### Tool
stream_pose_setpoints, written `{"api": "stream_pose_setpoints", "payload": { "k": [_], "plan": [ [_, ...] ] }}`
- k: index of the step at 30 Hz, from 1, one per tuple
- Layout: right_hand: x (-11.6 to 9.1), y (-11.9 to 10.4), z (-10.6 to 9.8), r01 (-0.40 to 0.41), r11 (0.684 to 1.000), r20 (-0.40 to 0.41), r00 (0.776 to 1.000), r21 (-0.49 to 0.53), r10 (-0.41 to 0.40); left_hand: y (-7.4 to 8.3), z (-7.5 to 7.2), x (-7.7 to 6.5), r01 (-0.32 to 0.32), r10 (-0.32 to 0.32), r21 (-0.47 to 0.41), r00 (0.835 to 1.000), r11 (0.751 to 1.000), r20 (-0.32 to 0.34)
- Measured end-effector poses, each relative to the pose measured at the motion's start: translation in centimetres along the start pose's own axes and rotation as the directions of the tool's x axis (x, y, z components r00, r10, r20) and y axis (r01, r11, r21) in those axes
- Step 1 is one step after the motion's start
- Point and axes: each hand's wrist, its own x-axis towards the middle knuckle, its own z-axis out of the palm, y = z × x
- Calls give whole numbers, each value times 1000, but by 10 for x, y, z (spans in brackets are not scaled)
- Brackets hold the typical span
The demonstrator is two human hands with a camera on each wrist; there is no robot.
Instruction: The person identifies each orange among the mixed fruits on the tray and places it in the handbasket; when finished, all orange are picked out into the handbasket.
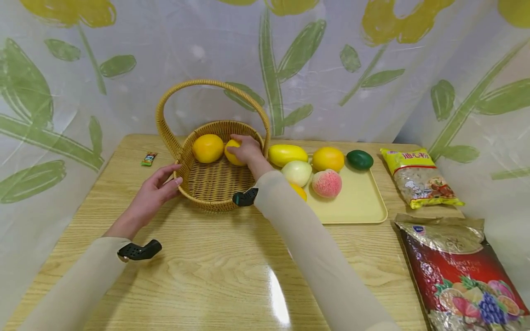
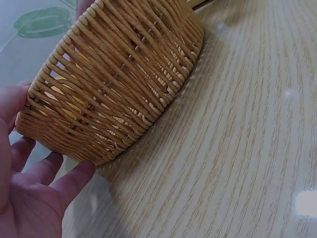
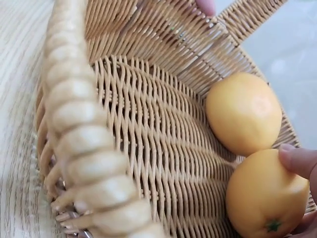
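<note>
A wicker basket with a tall arched handle stands on the table. At its left side my left hand holds the rim, and in the left wrist view the fingers lie along the outer weave. My right hand reaches inside and grips an orange with a small green star mark, its thumb on top. Another orange fruit sits against the basket's back wall, and the two fruits meet in the right wrist view. Part of the gripped orange is hidden by the hand.
To the right, a yellow tray bears several fruits, including a peach and a dark green fruit. Beyond it lie a yellow food packet and a red candy bag. A small wrapped snack is at the left.
</note>
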Motion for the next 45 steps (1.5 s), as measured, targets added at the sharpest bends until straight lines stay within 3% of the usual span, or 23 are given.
{"api": "stream_pose_setpoints", "payload": {
  "k": [18,24,28,31,37,42,45],
  "plan": [
    [-1,0,-1,10,1000,-3,1000,-28,-10,1,1,1,-3,3,8,1000,1000,10],
    [-2,-3,-2,51,998,-48,997,-43,-53,0,2,1,0,0,6,1000,1000,11],
    [-6,-5,-5,82,995,-30,996,-50,-84,0,2,0,5,-6,12,1000,1000,10],
    [-14,-6,-9,149,984,-3,989,-94,-150,1,3,0,8,-8,10,1000,1000,10],
    [-50,1,-17,339,933,70,940,-123,-333,1,3,0,12,-12,7,1000,1000,17],
    [-97,13,-27,482,873,157,870,-78,-466,1,1,-1,18,-18,16,1000,1000,1],
    [-127,24,-35,527,849,184,839,-37,-513,1,0,-1,18,-18,31,1000,999,-6]
  ]
}}
